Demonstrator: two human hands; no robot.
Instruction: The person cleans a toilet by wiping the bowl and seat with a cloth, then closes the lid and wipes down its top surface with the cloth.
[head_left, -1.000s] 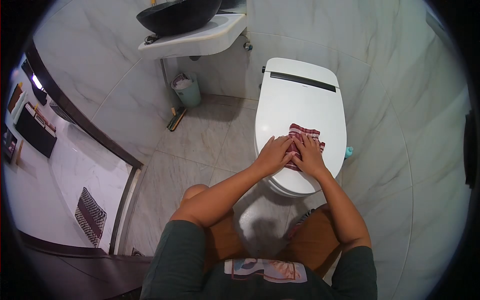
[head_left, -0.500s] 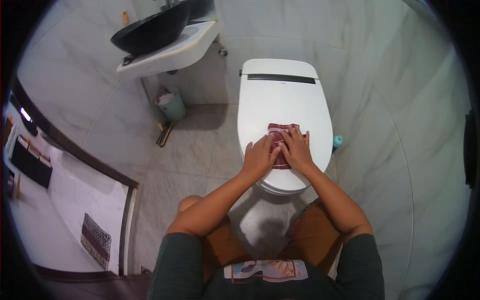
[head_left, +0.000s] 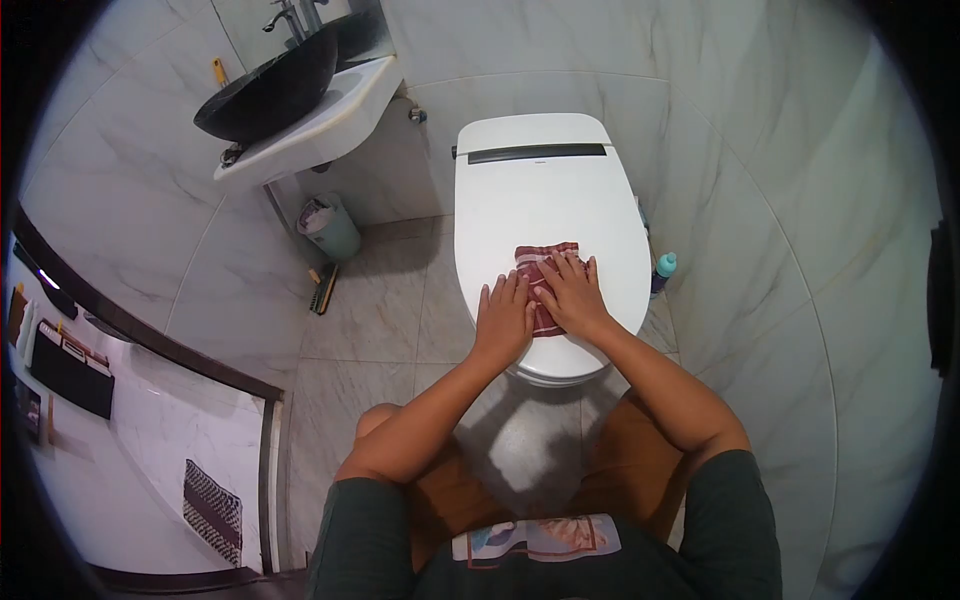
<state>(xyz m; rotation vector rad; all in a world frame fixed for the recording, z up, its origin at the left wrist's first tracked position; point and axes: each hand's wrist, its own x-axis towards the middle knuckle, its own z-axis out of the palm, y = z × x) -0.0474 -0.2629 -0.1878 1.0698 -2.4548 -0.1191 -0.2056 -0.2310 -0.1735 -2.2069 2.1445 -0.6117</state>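
A folded dark red cloth (head_left: 546,253) with white stripes lies on the closed white lid (head_left: 545,205) of a toilet, toward its front part. My right hand (head_left: 577,297) rests flat on the cloth, fingers stretched out and covering its right side. At the cloth's left edge is my left hand (head_left: 505,315), palm down on the lid with its fingers extended; its fingertips reach the cloth's border. Neither hand grips anything. Part of the cloth is hidden beneath the right hand.
A bottle with a turquoise cap (head_left: 665,266) stands right of the toilet. To the left are a bin (head_left: 333,232), a brush (head_left: 323,290) on the floor and a black basin (head_left: 268,95) on a white counter (head_left: 320,138). A doorway with a patterned mat (head_left: 212,512) lies farther left.
My left hand has drawn slightly away from the right one, so the thumbs are farther apart. The cloth stays in about the same place on the lid. The camera view has shifted a little.
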